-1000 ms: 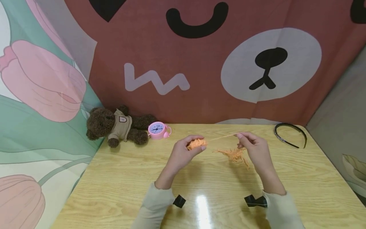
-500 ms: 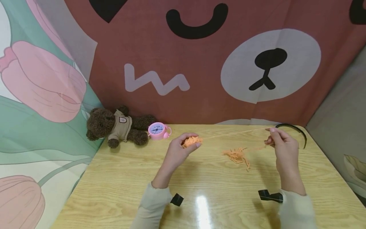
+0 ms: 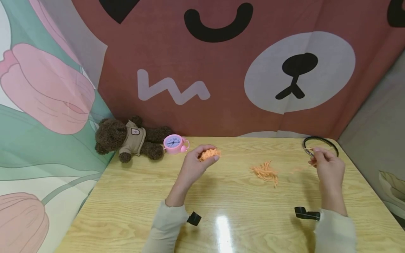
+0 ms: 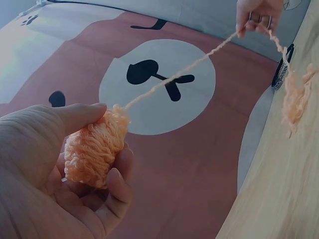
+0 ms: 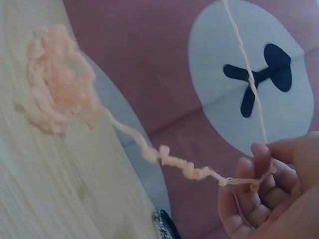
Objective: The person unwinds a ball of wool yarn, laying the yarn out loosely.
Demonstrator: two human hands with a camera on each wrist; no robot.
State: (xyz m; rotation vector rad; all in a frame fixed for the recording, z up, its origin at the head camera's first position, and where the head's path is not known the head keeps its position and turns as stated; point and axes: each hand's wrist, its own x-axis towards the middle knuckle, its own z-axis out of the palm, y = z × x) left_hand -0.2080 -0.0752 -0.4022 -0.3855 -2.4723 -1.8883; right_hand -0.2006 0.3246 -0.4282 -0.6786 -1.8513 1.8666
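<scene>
My left hand [image 3: 193, 165] grips a small wound bundle of orange yarn [image 4: 97, 147], thumb on top and fingers curled beneath it. From the bundle a single strand [image 4: 182, 72] runs taut across to my right hand [image 3: 330, 170], which pinches it between thumb and fingertips over the right side of the table. Past those fingers the strand turns crinkly [image 5: 187, 169] and leads down to a loose heap of orange yarn [image 3: 266, 172] on the tabletop between the hands.
A pink alarm clock [image 3: 173, 143] and a brown teddy bear [image 3: 134, 138] lie at the back left of the wooden table [image 3: 126, 196]. Behind the right hand is a black headband [image 3: 327, 142]. A printed cloth [image 3: 221, 116] hangs along the back edge.
My right hand has moved far to the right, lengthening the strand between the hands. The left hand has shifted slightly left with the bundle. The loose heap has changed shape a little.
</scene>
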